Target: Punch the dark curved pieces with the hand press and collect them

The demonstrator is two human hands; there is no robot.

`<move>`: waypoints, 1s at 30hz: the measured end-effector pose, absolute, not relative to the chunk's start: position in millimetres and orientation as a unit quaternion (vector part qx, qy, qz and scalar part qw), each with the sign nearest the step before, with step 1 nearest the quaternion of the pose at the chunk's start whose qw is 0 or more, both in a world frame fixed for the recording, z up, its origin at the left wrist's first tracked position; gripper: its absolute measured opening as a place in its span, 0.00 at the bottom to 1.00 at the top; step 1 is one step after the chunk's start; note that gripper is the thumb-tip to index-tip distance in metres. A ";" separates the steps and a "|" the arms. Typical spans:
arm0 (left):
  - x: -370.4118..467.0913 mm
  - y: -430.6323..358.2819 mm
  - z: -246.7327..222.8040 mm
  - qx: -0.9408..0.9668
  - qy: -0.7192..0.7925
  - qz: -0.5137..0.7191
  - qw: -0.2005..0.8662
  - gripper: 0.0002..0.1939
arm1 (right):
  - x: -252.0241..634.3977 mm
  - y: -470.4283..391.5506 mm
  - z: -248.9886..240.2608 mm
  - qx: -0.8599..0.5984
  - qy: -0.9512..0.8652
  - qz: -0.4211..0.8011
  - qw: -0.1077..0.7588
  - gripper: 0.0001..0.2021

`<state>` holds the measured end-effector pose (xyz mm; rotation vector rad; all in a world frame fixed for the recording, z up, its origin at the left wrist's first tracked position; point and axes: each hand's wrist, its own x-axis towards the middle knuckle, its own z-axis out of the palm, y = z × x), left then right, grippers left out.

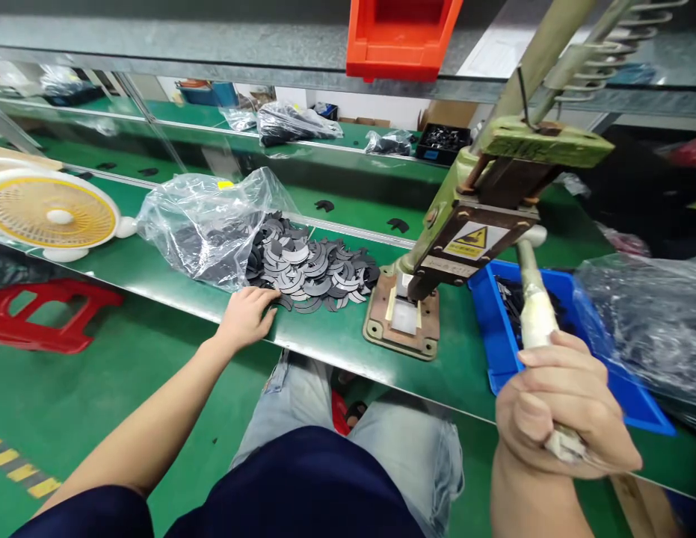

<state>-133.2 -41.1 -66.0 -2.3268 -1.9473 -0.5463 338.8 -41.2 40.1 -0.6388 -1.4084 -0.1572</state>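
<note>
My right hand (pixel 561 407) is closed around the wrapped lever handle (pixel 537 317) of a green hand press (pixel 463 224). At the edge of a pile of grey and black curved flat pieces (pixel 308 269), my left hand (pixel 248 317) rests with its fingers stretched out and the thumb apart. Its fingertips touch the nearest pieces, and no piece shows in its grasp. The press head comes down close to a pale plate (pixel 404 315) on the bolted base (pixel 375 329). Whether a piece lies under the head is hidden.
A clear plastic bag (pixel 207 224) spills the pieces onto the green bench. Right of the press stands a blue bin (pixel 493 351) with dark parts, beside more plastic wrap (pixel 644 321). A fan (pixel 59 209) is at left; a red bin (pixel 404 56) hangs overhead.
</note>
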 end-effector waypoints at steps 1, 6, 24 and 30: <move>-135.6 -39.0 -66.9 -0.757 -0.631 -0.165 0.035 0.19 | 338.7 -41.1 40.1 -0.287 -0.637 -0.070 0.712 0.17; -125.8 -29.9 -62.1 -0.764 -0.615 -0.188 0.050 0.13 | 336.5 -43.6 40.1 -0.302 -0.605 -0.050 0.735 0.19; 24.5 20.4 -53.4 -0.792 -0.493 -0.269 -0.240 0.06 | 337.1 -54.2 45.0 -0.304 -0.660 -0.039 0.686 0.11; 43.3 41.5 -34.0 -0.664 -0.514 -0.307 -0.447 0.17 | 335.6 -56.4 44.1 -0.313 -0.664 -0.039 0.679 0.13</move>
